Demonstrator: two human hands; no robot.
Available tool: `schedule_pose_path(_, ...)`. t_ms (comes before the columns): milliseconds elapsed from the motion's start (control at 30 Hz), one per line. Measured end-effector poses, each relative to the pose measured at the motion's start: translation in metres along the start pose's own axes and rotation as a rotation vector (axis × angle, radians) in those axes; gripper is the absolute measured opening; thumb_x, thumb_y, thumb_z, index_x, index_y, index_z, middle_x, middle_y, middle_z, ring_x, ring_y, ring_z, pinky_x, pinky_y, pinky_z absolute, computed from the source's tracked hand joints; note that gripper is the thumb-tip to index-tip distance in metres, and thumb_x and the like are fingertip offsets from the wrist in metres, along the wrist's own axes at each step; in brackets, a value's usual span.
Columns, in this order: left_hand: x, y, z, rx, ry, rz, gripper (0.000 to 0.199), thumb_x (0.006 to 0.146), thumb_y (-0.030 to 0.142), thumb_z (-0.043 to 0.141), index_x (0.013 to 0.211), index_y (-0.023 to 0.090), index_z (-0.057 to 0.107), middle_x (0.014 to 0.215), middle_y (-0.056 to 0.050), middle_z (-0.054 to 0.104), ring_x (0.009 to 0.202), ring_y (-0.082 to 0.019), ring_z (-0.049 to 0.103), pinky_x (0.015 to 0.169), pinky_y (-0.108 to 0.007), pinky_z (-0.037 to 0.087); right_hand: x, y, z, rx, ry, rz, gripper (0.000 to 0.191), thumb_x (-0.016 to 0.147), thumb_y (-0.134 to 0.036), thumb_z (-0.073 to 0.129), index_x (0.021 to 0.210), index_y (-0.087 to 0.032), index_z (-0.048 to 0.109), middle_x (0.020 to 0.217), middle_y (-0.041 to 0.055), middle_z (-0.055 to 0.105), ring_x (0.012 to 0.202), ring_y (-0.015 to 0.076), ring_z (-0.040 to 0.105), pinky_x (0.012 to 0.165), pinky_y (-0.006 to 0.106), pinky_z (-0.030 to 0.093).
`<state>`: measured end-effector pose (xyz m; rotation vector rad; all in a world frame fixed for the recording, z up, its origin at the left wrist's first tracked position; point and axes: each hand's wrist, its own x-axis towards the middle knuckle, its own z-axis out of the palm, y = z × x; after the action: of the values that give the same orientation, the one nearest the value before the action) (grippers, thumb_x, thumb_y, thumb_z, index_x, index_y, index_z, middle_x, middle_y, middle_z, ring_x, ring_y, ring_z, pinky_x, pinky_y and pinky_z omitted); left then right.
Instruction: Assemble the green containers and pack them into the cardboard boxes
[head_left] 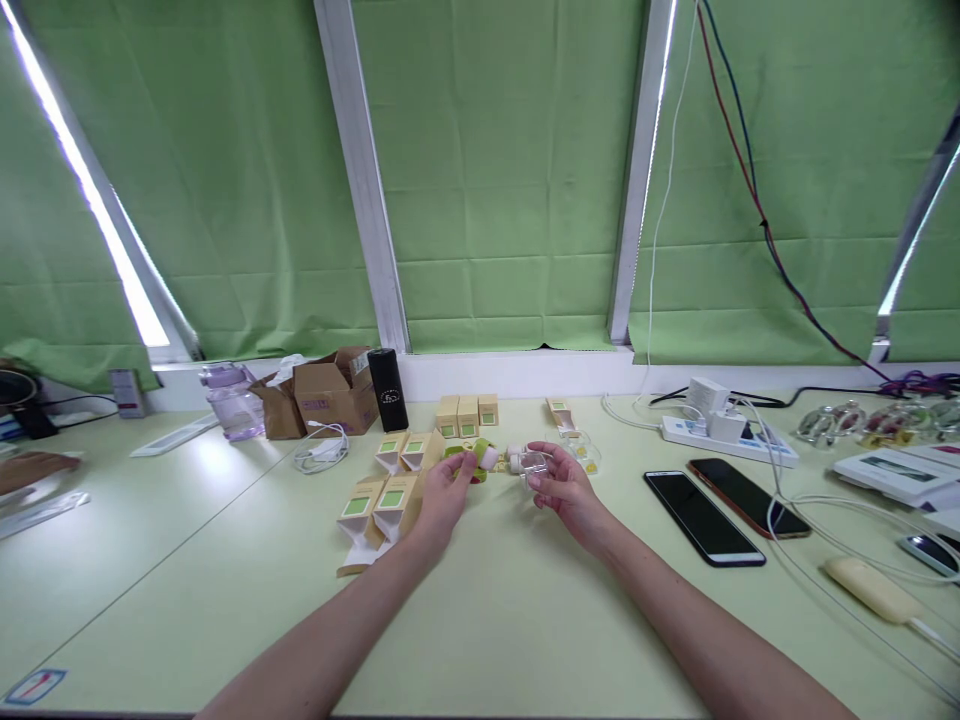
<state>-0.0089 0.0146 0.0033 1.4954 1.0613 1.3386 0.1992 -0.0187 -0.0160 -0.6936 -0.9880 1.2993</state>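
My left hand (448,490) pinches a small green item with a pale cap-like end (488,459); its exact kind I cannot make out. In my right hand (566,490) is a small clear bottle (533,464), tilted on its side with its white cap pointing left. The two held things are close together but apart. Beside my left hand lie several opened cream boxes with green labels (359,505). More cream boxes (468,414) stand behind it. Past my right hand are an opened cream box (560,413) and a clear plastic piece with yellow spots (586,456).
At the back left stand a purple water bottle (235,402), a cardboard box (334,392) and a black cylinder (388,390). A white cable (324,452) lies nearby. Rightward are two phones (705,518), a power strip (729,438) and loose charging cables.
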Motion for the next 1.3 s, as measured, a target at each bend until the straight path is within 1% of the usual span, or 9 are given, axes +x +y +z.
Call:
schedule_pose_path(167, -0.003, 0.004, 0.002, 0.027, -0.022, 0.034, 0.06, 0.078, 0.077, 0.066, 0.086, 0.018, 0.077, 0.089, -0.008, 0.077, 0.084, -0.024, 0.069, 0.08, -0.033, 0.052, 0.0, 0.001, 0.005, -0.104, 0.001, -0.011, 0.065, 0.057, -0.033, 0.094, 0.113, -0.025, 0.061, 0.107, 0.0048, 0.071, 0.071, 0.0131, 0.057, 0.047, 0.02, 0.042)
schedule_pose_path(333, -0.002, 0.0, 0.001, 0.072, -0.046, 0.035, 0.061, 0.079, 0.077, 0.065, 0.089, 0.018, 0.076, 0.089, -0.008, 0.077, 0.084, -0.025, 0.068, 0.078, -0.032, 0.05, -0.01, -0.008, 0.014, -0.167, -0.057, 0.023, 0.061, 0.066, -0.038, 0.091, 0.113, -0.028, 0.055, 0.103, 0.0014, 0.07, 0.073, 0.0135, 0.059, 0.052, 0.022, 0.048)
schedule_pose_path(500, -0.002, -0.002, 0.002, 0.092, -0.053, 0.042, 0.06, 0.08, 0.076, 0.065, 0.091, 0.017, 0.076, 0.089, -0.008, 0.076, 0.086, -0.025, 0.067, 0.079, -0.032, 0.049, -0.012, -0.008, 0.016, -0.201, -0.055, 0.053, 0.056, 0.069, -0.042, 0.09, 0.108, -0.029, 0.051, 0.1, -0.0015, 0.068, 0.073, 0.0141, 0.063, 0.052, 0.022, 0.05)
schedule_pose_path(567, -0.003, -0.001, 0.002, 0.096, -0.047, 0.045, 0.061, 0.08, 0.076, 0.065, 0.091, 0.017, 0.076, 0.089, -0.008, 0.076, 0.085, -0.024, 0.066, 0.079, -0.032, 0.049, -0.012, -0.008, 0.016, -0.163, -0.071, 0.06, 0.054, 0.07, -0.04, 0.09, 0.108, -0.029, 0.052, 0.1, -0.0017, 0.067, 0.073, 0.0138, 0.064, 0.054, 0.023, 0.051)
schedule_pose_path(667, -0.003, 0.001, 0.003, 0.107, -0.046, 0.053, 0.061, 0.08, 0.076, 0.065, 0.088, 0.016, 0.075, 0.084, -0.008, 0.074, 0.081, -0.024, 0.065, 0.075, -0.031, 0.047, -0.012, -0.008, 0.015, -0.029, -0.115, 0.072, 0.052, 0.071, -0.038, 0.091, 0.107, -0.029, 0.054, 0.103, -0.0002, 0.068, 0.075, 0.015, 0.068, 0.059, 0.025, 0.053)
schedule_pose_path(833, -0.003, 0.0, 0.003, 0.108, -0.056, 0.062, 0.059, 0.081, 0.075, 0.065, 0.085, 0.017, 0.075, 0.081, -0.006, 0.073, 0.079, -0.022, 0.065, 0.072, -0.03, 0.047, -0.011, -0.007, 0.016, 0.146, -0.161, 0.108, 0.046, 0.076, -0.044, 0.088, 0.106, -0.027, 0.056, 0.103, 0.0025, 0.073, 0.079, 0.0191, 0.074, 0.067, 0.03, 0.056)
schedule_pose_path(1067, -0.003, -0.003, 0.003, 0.115, -0.068, 0.07, 0.053, 0.083, 0.071, 0.065, 0.087, 0.019, 0.075, 0.086, -0.006, 0.075, 0.079, -0.022, 0.066, 0.073, -0.03, 0.049, -0.011, -0.005, 0.019, 0.166, -0.179, 0.127, 0.048, 0.077, -0.046, 0.088, 0.105, -0.027, 0.054, 0.1, 0.0006, 0.074, 0.08, 0.0206, 0.077, 0.07, 0.031, 0.057)
schedule_pose_path(1167, -0.003, -0.004, 0.003, 0.119, -0.07, 0.084, 0.052, 0.083, 0.07, 0.065, 0.086, 0.019, 0.075, 0.085, -0.006, 0.075, 0.079, -0.022, 0.065, 0.074, -0.03, 0.05, -0.011, -0.004, 0.02, 0.162, -0.181, 0.13, 0.048, 0.077, -0.046, 0.088, 0.104, -0.027, 0.052, 0.096, 0.0002, 0.075, 0.079, 0.0216, 0.077, 0.074, 0.035, 0.058)
schedule_pose_path(1300, -0.005, -0.004, 0.004, 0.117, -0.098, 0.098, 0.051, 0.084, 0.069, 0.065, 0.087, 0.019, 0.075, 0.085, -0.005, 0.075, 0.08, -0.022, 0.065, 0.073, -0.03, 0.051, -0.011, -0.001, 0.02, 0.188, -0.184, 0.148, 0.048, 0.078, -0.045, 0.088, 0.102, -0.026, 0.051, 0.097, 0.0023, 0.075, 0.081, 0.0229, 0.078, 0.084, 0.042, 0.059)
